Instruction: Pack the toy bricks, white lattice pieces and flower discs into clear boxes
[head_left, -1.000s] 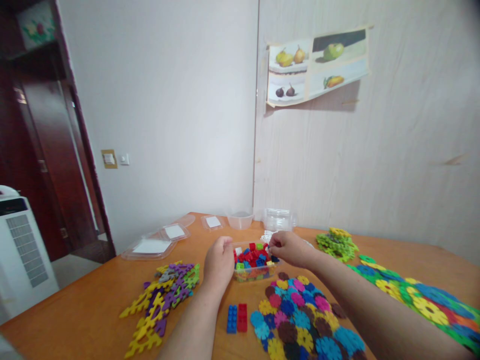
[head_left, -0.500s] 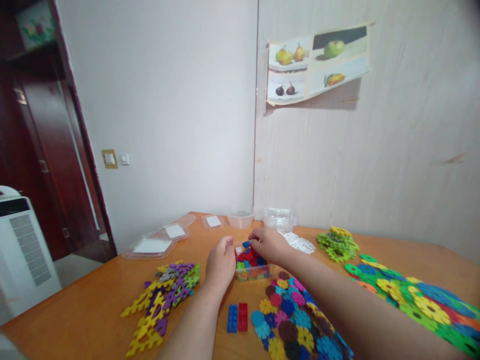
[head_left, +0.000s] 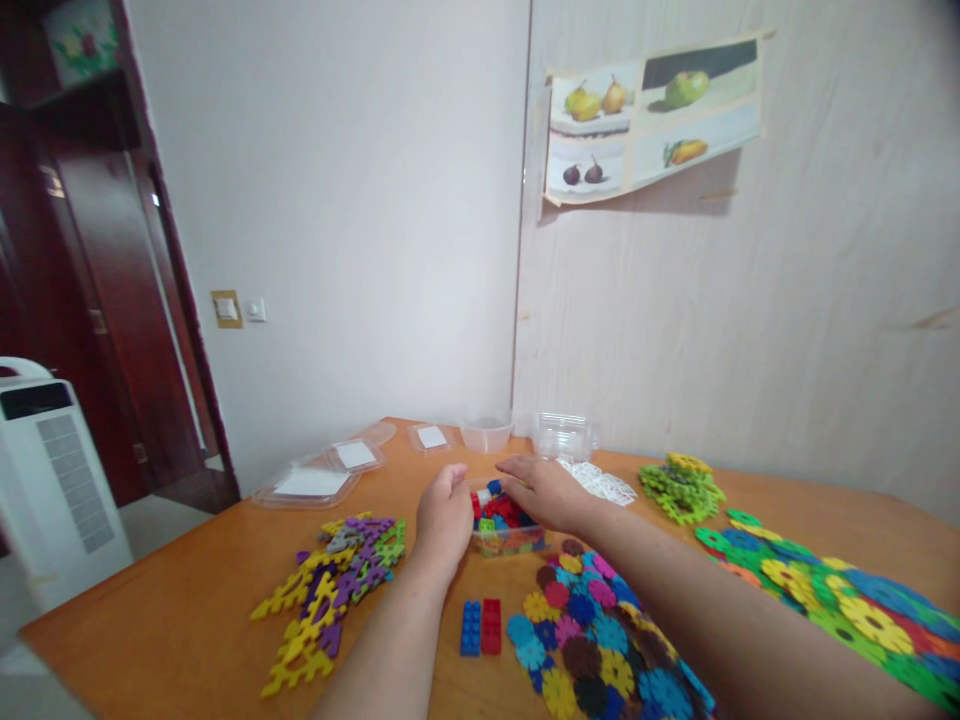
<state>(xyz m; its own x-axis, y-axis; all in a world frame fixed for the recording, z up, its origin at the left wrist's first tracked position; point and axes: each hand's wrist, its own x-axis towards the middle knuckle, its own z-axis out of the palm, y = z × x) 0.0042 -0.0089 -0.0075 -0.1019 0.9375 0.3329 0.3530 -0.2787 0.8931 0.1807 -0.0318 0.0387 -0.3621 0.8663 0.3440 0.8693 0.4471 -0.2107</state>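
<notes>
A clear plastic box (head_left: 510, 540) holds red, blue, green and white building bricks (head_left: 504, 510). My left hand (head_left: 444, 515) rests against the box's left side, fingers together around its edge. Over the right part of the box is my right hand (head_left: 546, 492), its fingers stretched forward and slightly apart, with no brick visible in them. Some bricks are hidden beneath it. Nearer to me, a blue brick (head_left: 470, 628) and a red brick (head_left: 491, 627) lie side by side on the table.
Purple and yellow pieces (head_left: 322, 600) lie left. Flower-shaped discs (head_left: 585, 640) spread under my right forearm, with larger ones (head_left: 840, 600) and a green pile (head_left: 681, 488) farther right. Lids (head_left: 311, 484), a clear bowl (head_left: 486, 434) and white pieces (head_left: 600, 484) stand behind.
The fingers of my right hand have lifted and straightened over the bricks. My left hand stays at the box. The whole view has shifted slightly.
</notes>
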